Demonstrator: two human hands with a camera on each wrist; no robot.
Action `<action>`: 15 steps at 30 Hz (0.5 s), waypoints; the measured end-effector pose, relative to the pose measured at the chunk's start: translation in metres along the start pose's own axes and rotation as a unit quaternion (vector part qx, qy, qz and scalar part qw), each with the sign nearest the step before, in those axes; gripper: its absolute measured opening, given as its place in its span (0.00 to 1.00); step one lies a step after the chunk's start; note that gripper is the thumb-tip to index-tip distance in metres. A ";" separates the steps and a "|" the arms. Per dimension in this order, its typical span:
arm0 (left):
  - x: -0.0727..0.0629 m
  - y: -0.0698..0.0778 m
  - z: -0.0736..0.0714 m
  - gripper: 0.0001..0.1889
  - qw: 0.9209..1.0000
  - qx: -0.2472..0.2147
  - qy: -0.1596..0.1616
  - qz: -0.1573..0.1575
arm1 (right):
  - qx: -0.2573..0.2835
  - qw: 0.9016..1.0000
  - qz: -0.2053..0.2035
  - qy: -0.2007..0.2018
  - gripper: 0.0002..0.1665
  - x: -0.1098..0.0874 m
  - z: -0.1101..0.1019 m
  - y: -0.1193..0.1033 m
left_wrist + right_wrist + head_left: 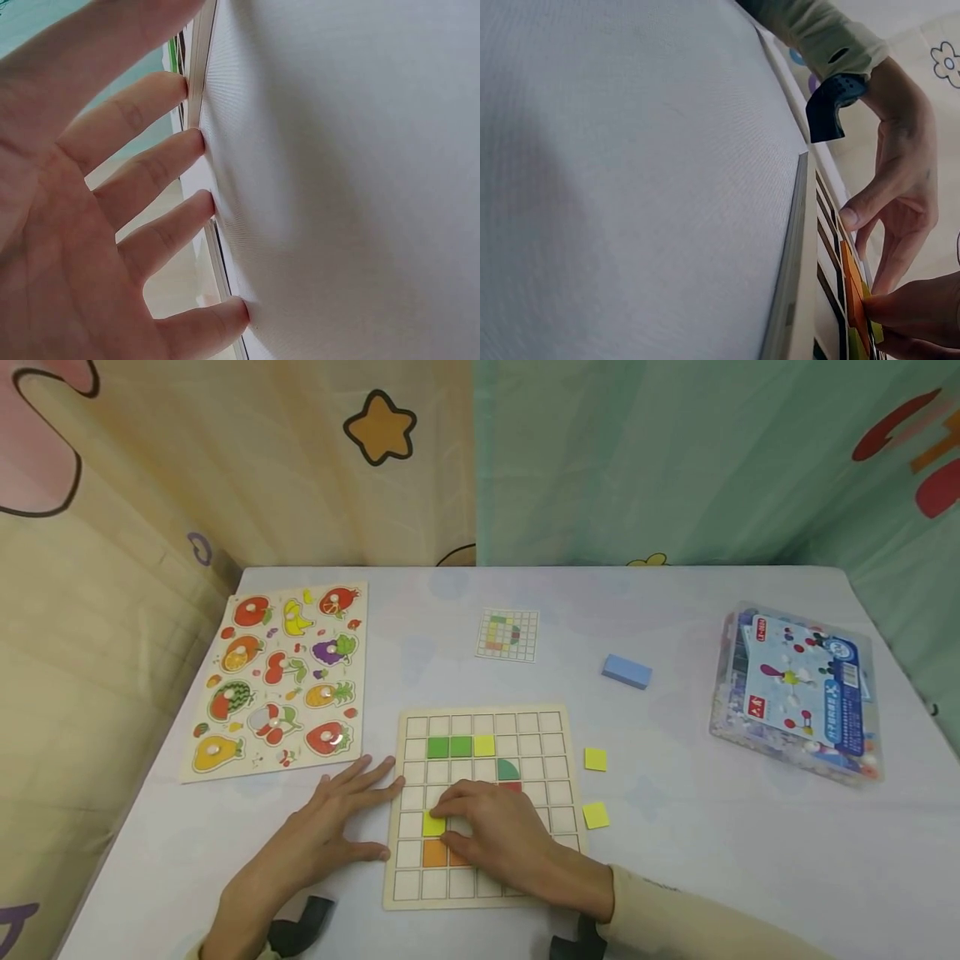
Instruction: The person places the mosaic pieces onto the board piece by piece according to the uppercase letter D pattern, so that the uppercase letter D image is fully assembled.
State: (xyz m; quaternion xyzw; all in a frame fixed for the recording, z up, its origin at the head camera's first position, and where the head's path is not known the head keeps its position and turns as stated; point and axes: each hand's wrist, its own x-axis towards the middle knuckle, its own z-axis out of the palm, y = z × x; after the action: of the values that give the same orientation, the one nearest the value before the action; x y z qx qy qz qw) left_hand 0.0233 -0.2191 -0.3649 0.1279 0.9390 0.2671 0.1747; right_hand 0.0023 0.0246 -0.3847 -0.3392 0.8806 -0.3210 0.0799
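Observation:
My right hand (502,831) is over the wooden grid board (408,887), its thumb and forefinger pinching a yellow square tile (432,825) in the second column. Right below that tile is an orange square tile (434,853), with another orange one partly covered by the hand. Higher on the grid lie two green tiles (449,747) and a yellow tile (484,745). A green quarter-round piece (507,769) sits above a red piece (510,787). Fingers spread, my left hand (322,822) rests along the board's left edge, thumb tip and fingertips right at it.
Two loose yellow tiles (596,787) lie right of the board. Behind it are a small pattern card (507,636) and a blue block (627,672). A fruit puzzle board (281,681) stands left, a clear plastic box (798,693) right. Curtains hang behind the table.

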 end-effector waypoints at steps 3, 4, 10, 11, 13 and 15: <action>0.000 0.000 0.000 0.44 1.000 -0.004 -0.001 -0.001 | -0.001 1.000 0.002 -0.003 0.15 -0.001 0.000 -0.001; 0.000 0.000 0.000 0.44 1.000 -0.004 -0.001 -0.001 | -0.002 1.000 0.002 -0.003 0.15 -0.001 0.000 -0.001; 0.000 -0.001 0.002 0.45 1.000 -0.001 0.000 -0.002 | -0.007 1.000 0.002 -0.002 0.15 0.000 -0.001 -0.001; 0.000 -0.001 0.002 0.45 1.000 0.000 0.001 -0.003 | -0.007 1.000 0.002 -0.001 0.15 0.000 -0.001 -0.001; 0.000 -0.001 0.001 0.45 1.000 0.001 0.000 -0.003 | -0.009 1.000 0.003 -0.001 0.15 -0.001 -0.002 -0.001; 0.000 -0.001 0.002 0.45 1.000 0.001 0.001 -0.001 | -0.012 1.000 0.004 0.000 0.14 -0.002 -0.003 -0.001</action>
State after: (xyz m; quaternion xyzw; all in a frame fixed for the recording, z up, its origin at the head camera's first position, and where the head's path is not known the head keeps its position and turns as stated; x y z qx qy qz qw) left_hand 0.0240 -0.2191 -0.3666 0.1273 0.9395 0.2662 0.1740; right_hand 0.0027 0.0270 -0.3818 -0.3363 0.8858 -0.3104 0.0774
